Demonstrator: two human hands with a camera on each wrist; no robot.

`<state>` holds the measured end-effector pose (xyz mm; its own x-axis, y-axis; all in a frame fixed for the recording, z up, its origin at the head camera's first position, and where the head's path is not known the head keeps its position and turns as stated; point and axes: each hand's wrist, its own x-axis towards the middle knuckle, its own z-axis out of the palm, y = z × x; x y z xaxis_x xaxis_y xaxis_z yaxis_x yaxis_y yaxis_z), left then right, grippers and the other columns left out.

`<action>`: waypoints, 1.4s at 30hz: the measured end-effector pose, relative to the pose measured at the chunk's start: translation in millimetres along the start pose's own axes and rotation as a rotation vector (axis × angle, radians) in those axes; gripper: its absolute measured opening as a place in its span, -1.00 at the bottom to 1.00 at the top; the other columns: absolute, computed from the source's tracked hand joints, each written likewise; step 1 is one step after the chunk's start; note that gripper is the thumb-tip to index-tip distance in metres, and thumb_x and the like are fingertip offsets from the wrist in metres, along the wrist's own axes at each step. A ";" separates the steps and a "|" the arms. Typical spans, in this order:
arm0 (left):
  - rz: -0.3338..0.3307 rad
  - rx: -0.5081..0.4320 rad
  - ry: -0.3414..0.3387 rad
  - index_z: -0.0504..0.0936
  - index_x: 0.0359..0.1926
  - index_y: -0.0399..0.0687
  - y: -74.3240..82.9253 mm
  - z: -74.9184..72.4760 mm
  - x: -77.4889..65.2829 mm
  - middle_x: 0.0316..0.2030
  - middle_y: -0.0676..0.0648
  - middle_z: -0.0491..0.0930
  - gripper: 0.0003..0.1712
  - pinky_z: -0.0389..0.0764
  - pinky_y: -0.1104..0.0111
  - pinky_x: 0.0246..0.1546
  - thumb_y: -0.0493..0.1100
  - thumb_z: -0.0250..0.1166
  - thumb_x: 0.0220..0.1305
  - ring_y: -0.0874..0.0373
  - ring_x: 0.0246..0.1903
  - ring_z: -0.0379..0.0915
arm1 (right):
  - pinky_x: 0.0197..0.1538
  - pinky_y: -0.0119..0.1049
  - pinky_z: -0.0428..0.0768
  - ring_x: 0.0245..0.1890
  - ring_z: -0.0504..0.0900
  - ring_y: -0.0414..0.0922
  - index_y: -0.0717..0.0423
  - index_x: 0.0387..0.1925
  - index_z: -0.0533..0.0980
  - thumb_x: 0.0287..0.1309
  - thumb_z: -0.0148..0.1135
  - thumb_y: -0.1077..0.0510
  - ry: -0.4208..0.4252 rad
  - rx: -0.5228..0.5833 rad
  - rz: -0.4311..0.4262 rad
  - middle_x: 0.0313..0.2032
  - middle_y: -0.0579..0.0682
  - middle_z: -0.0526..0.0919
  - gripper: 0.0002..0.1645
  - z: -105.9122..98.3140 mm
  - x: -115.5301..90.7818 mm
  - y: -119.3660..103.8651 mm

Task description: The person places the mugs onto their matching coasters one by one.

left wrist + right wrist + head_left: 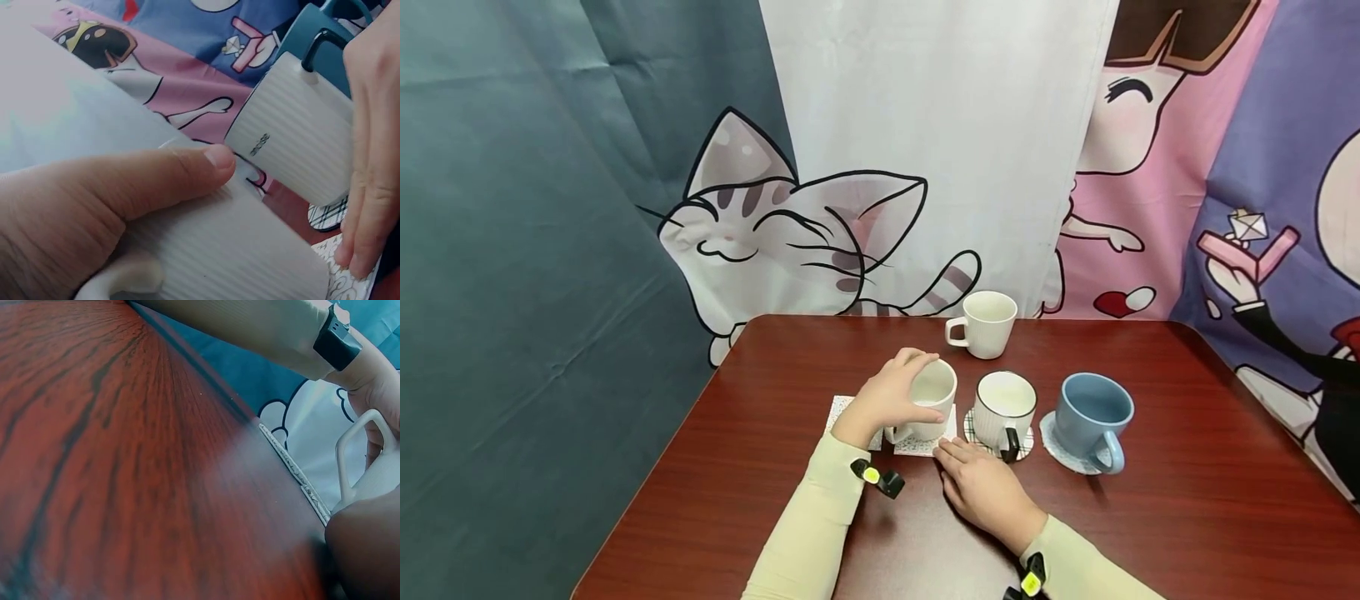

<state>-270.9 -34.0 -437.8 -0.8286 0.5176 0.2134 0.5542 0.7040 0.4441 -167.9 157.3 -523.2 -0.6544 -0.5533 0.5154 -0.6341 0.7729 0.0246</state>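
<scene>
My left hand (887, 396) grips a white ribbed mug (934, 385) round its upper sides, thumb nearest me and fingers on the far side. The mug stands upright over a white patterned square coaster (910, 449); its handle points left toward me. In the left wrist view the thumb lies along the ribbed mug (250, 250). The fairly straight fingers of my right hand (985, 492) rest on the coaster's near right corner, holding nothing. Just beyond that hand, a white mug with a dark rim and black handle (1006, 398) stands on a round plaid coaster (1026, 446).
To the right, a blue mug (1093, 408) sits on a round pale coaster (1063, 454). Another white mug (988, 325) stands near the table's far edge. A second square coaster (841, 410) lies partly under my left wrist. Printed curtains (940, 125) hang behind the reddish-brown table (700, 517).
</scene>
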 end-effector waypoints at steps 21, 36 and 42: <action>0.115 -0.030 0.049 0.46 0.39 0.28 -3.5 -2.2 2.8 0.35 0.16 0.37 -0.04 0.54 0.19 0.13 0.30 0.55 -0.07 0.17 0.31 0.29 | 0.11 0.01 0.63 0.04 0.71 0.09 0.21 0.01 0.67 0.12 0.37 0.13 0.009 0.012 -0.006 0.04 0.14 0.72 -0.59 3.9 0.3 1.5; -0.060 0.188 0.128 0.44 0.39 0.19 16.4 6.1 0.3 0.20 0.07 0.43 0.02 0.61 0.17 -0.17 0.47 0.43 -0.09 0.09 0.05 0.44 | 0.08 0.02 0.64 0.03 0.71 0.10 0.24 -0.01 0.67 0.07 0.37 0.15 0.032 0.024 -0.016 0.02 0.16 0.72 -0.58 2.8 -0.4 2.2; -0.061 0.189 0.135 0.44 0.38 0.17 18.3 7.0 -0.1 0.18 0.06 0.44 0.01 0.60 0.19 -0.21 0.45 0.43 -0.07 0.10 0.01 0.43 | 0.09 0.02 0.64 0.03 0.71 0.10 0.23 -0.01 0.67 0.07 0.37 0.15 0.026 0.023 -0.014 0.03 0.16 0.72 -0.59 3.1 -1.0 2.0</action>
<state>-260.1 -17.8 -435.8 -0.8572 0.4101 0.3116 0.4970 0.8173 0.2916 -169.7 158.4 -526.3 -0.6348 -0.5551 0.5375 -0.6522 0.7580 0.0126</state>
